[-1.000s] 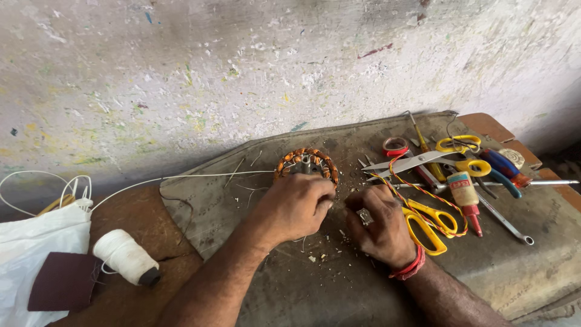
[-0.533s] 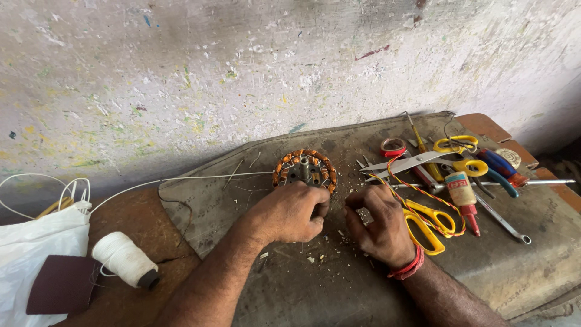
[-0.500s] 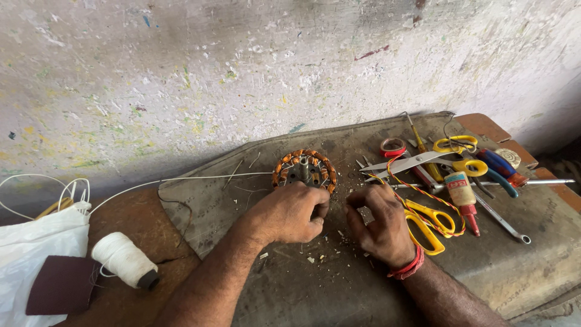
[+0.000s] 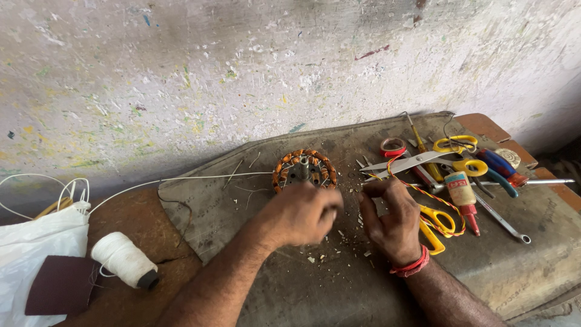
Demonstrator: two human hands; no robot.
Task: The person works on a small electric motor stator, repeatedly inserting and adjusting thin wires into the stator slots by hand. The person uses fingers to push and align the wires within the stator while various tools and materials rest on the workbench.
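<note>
Round motor stator [image 4: 304, 168] with copper-orange windings lies flat on the grey mat [image 4: 242, 206], centre shaft pointing up toward the camera, so its axis stands roughly vertical; near the wall, mid-frame. Left hand [image 4: 298, 213] sits just in front of it, fingers curled in a loose fist, covering the stator's near edge; blurred, cannot tell what, if anything, it pinches. Right hand [image 4: 393, 221] just right of it, fingers bent, thumb and forefinger close together; a twisted red-yellow wire [image 4: 423, 192] runs over its back, but a grip on it is not clear. Red band [image 4: 411, 264] on that wrist.

White cord [image 4: 181, 180] runs from the stator leftward along the mat edge to loops over a white bag [image 4: 36, 242]. White thread spool [image 4: 124, 260] lies on the wooden bench [image 4: 139, 218], long axis slanting down-right, beside a dark red patch [image 4: 57, 284].

Right side tool clutter: yellow scissors [image 4: 437, 221], steel scissors [image 4: 411, 162], tape roll [image 4: 393, 146], glue bottle [image 4: 463, 194], spanner [image 4: 502, 221], red-blue screwdriver [image 4: 502, 165]. Tools overlap, several partly hidden. Small chips litter the mat between the hands. Bag and bench cut off at frame edges.
</note>
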